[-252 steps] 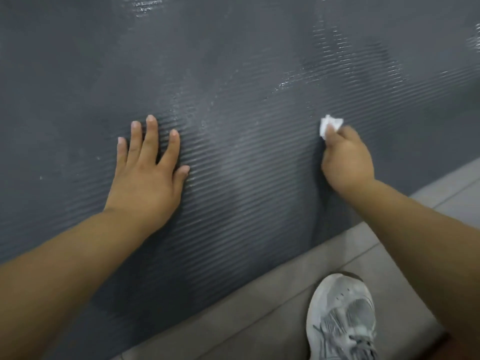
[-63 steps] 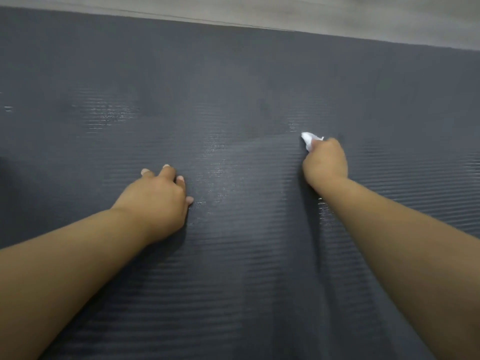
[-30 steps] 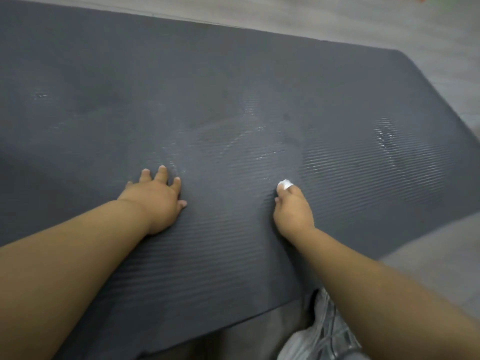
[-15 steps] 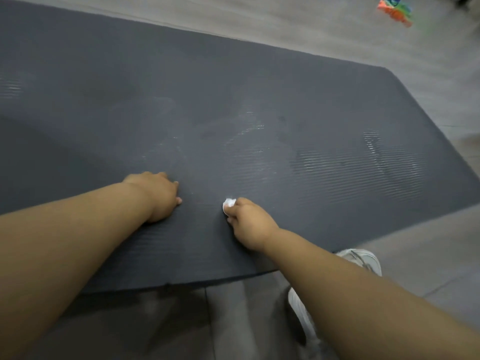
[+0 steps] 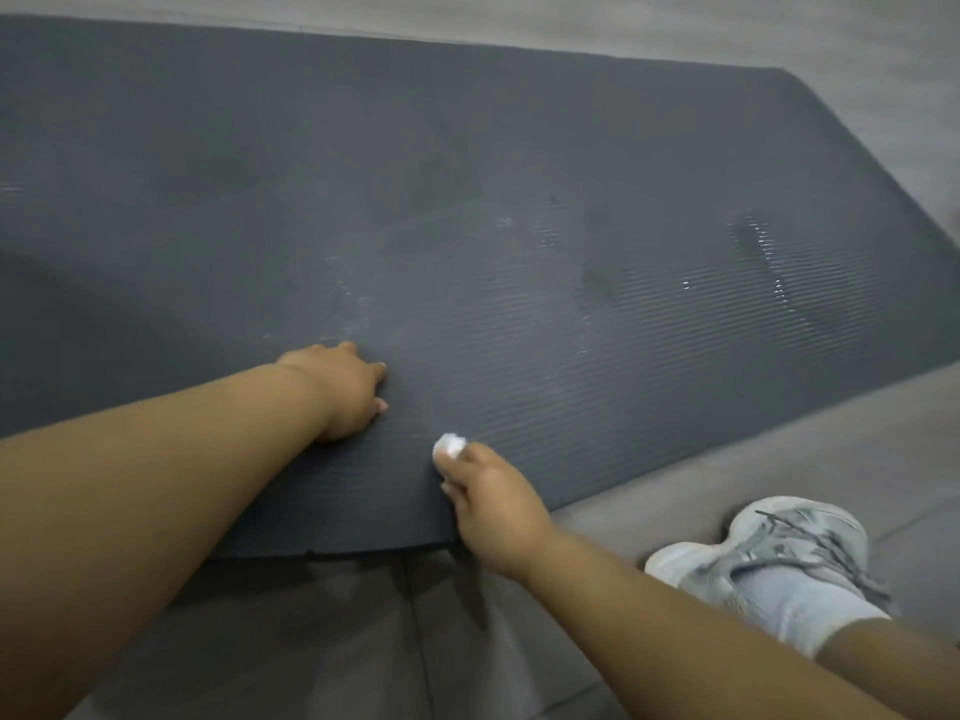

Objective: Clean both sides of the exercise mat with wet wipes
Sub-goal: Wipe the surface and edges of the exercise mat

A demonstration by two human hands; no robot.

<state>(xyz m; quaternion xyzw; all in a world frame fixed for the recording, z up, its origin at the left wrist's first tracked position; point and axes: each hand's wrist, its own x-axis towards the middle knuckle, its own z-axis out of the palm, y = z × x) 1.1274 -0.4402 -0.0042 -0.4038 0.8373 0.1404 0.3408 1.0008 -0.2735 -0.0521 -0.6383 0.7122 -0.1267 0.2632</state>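
Checking in from the remote feed. The left hand (image 5: 343,392) is planted on the dark grey ribbed mat (image 5: 519,174), arm reaching in from the lower left. Its fingers are close together, pressing down and holding nothing. I can't tell how flat they lie, since I only see the back of the hand. The right hand (image 5: 493,506) sits just beside it, closer to me, with thumb and fingertips pinched round a balled-up white wipe (image 5: 449,445) that touches the mat.

The mat lies spread on the grey floor (image 5: 727,459) and fills most of the view. Its near edge runs right under the right wrist, so that hand is working close to the border. The far edge shows along the top, and the mat's right end angles down the right side. Shiny wet streaks sit out toward that right end, well apart from both hands. A grey-and-white shoe (image 5: 769,548) with a white sock (image 5: 795,610) rests on the floor just off the near edge.
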